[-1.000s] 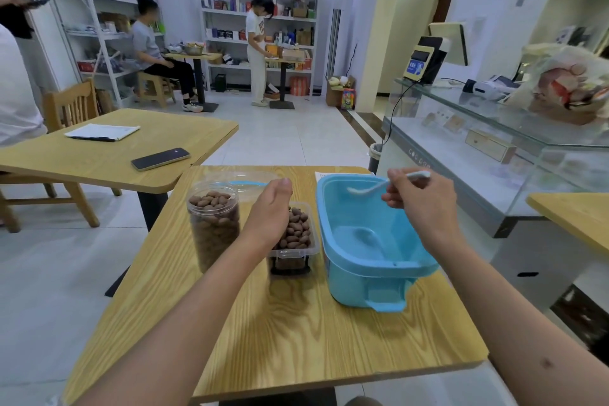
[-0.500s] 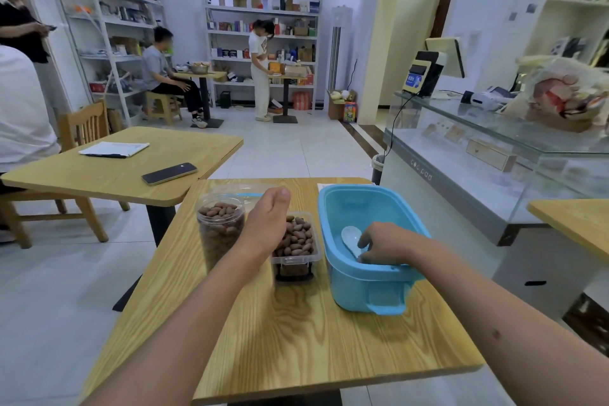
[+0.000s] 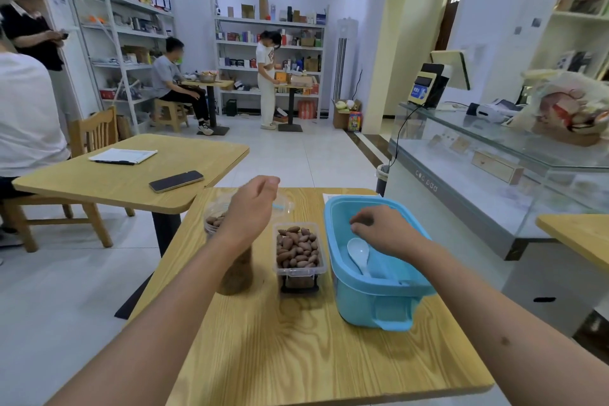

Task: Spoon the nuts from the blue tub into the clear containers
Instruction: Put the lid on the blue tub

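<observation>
A blue tub (image 3: pixel 372 305) stands at the right of my wooden table (image 3: pixel 296 359). A white spoon (image 3: pixel 357 252) lies inside it, and no nuts show in the tub. My right hand (image 3: pixel 385 231) hovers just above the spoon, fingers apart and holding nothing. A clear rectangular container (image 3: pixel 298 249) heaped with brown nuts sits left of the tub. Further left is a tall round clear jar (image 3: pixel 237 273) of nuts, its top partly hidden by my left hand (image 3: pixel 252 208). That hand floats over the jar with loosely curled fingers, empty.
A clear lid (image 3: pixel 284 206) lies on the table behind the jar. A second table (image 3: pixel 99 184) at left carries a phone (image 3: pixel 176 181) and papers. A glass counter (image 3: pixel 494 155) runs along the right. A seated person in white is at far left; others are near the back shelves.
My right hand lowered the spoon into the tub, let it go and lifted slightly. My left hand left the rectangular container and moved left and back, over the round jar.
</observation>
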